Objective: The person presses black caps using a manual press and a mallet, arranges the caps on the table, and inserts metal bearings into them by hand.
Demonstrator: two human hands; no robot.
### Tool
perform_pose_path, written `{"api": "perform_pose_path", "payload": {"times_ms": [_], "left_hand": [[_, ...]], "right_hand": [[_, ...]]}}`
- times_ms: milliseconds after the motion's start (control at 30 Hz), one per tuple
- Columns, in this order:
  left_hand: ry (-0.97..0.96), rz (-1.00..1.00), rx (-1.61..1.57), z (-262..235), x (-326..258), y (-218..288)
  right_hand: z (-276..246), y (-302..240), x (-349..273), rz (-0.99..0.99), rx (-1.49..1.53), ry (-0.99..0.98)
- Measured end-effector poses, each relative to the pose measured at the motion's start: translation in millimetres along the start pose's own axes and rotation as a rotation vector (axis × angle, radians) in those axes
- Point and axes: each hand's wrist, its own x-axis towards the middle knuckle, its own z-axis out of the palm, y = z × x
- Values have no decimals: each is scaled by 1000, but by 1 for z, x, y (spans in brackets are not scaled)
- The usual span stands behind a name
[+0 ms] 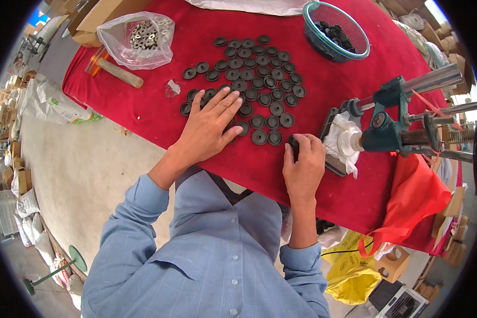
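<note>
— Blue shirt sleeves fill the lower edge; what are the hands doing?

— Her or his left hand (pixel 209 124) lies flat, fingers spread and released, on the black round discs (pixel 259 74) laid out in rows on the red table cloth (pixel 143 106). The right hand (pixel 303 161) is clenched around one black disc (pixel 293 147), just beside the green hand press (pixel 389 124).

— And further off?

— A teal bowl (pixel 308 32) holding more dark parts sits at the far edge; a clear bag of metal washers (pixel 140 37) lies far left, a wooden-handled mallet (pixel 116 71) just beside it.
</note>
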Motion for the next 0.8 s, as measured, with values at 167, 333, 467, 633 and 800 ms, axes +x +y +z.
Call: {"api": "perform_pose_path", "payload": {"times_ms": [167,333,467,633,800], "left_hand": [[-40,20,7,5,0,8],[-67,48,57,7,1,7],[-67,-2,141,6,-2,1],[-52,21,-4,3,-2,6],[82,-102,-80,-14,-20,-11]], "right_hand": [[1,0,-2,30,-3,7],[1,-1,0,31,-12,12],[2,-2,0,30,3,8],[6,-1,3,34,136,-6],[2,4,2,88,224,19]]}}
